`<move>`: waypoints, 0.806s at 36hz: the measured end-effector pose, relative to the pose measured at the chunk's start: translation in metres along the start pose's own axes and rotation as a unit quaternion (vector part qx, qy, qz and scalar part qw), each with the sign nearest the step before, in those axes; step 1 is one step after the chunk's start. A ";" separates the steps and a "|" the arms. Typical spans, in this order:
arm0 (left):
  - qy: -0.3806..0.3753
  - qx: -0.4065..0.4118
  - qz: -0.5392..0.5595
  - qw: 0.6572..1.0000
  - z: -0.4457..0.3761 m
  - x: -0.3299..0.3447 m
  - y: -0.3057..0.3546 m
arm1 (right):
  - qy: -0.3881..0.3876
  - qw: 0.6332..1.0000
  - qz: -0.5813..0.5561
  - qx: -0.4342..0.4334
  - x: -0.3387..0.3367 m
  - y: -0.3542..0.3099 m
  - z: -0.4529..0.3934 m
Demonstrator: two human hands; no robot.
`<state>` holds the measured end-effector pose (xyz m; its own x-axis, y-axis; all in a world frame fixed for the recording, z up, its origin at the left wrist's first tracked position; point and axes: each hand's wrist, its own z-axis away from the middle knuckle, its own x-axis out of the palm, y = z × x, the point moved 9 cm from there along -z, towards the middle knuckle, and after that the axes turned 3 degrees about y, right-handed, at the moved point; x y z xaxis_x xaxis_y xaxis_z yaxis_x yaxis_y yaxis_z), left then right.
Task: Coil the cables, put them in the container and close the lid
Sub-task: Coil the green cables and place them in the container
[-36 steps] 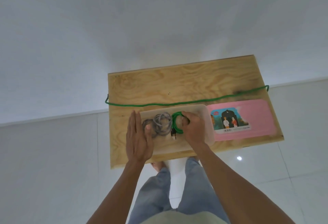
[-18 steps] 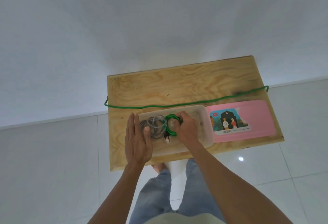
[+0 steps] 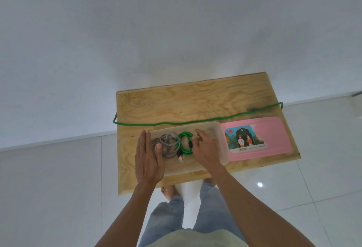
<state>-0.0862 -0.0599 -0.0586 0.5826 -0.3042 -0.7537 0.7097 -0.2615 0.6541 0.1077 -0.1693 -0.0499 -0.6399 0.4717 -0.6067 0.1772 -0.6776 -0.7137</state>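
Observation:
A translucent white container point(image 3: 219, 133) lies on the wooden table point(image 3: 176, 101). Inside it, a coiled grey cable point(image 3: 168, 145) sits on the left and a coiled green cable point(image 3: 185, 144) beside it on the right. My left hand point(image 3: 148, 158) lies flat against the container's left end, fingers straight, thumb touching the grey coil. My right hand point(image 3: 203, 146) is inside the container, fingertips on the green coil's right side. A long green cable point(image 3: 195, 120) lies stretched across the table behind the container. The pink lid point(image 3: 258, 135) lies flat to the container's right.
The table stands against a white wall, on a white tiled floor point(image 3: 58, 188). The long green cable's ends hang over the left and right table edges. My legs and a bare foot point(image 3: 168, 192) show under the table's near edge.
The green coil has shifted left in the container, up against the grey coil. My right hand's fingers have loosened from around it. My left hand stays flat on the container's left end.

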 end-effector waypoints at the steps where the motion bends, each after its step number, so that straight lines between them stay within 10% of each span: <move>1: 0.001 -0.005 0.005 1.000 0.000 -0.002 0.001 | 0.004 1.000 0.005 -0.001 -0.003 -0.003 0.000; 14: 0.004 -0.005 -0.006 1.000 -0.093 -0.040 0.023 | 0.040 0.993 0.031 -0.105 -0.058 -0.073 -0.054; 29: -0.259 -0.047 -0.330 0.907 -0.148 0.022 -0.006 | -0.241 0.941 0.224 -0.083 0.016 -0.029 -0.160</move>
<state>-0.0194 0.0707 -0.0883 -0.2280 -0.5058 -0.8320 0.8813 -0.4705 0.0446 0.2123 -0.0521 -0.0949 -0.7302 -0.1782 -0.6596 0.5989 -0.6317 -0.4923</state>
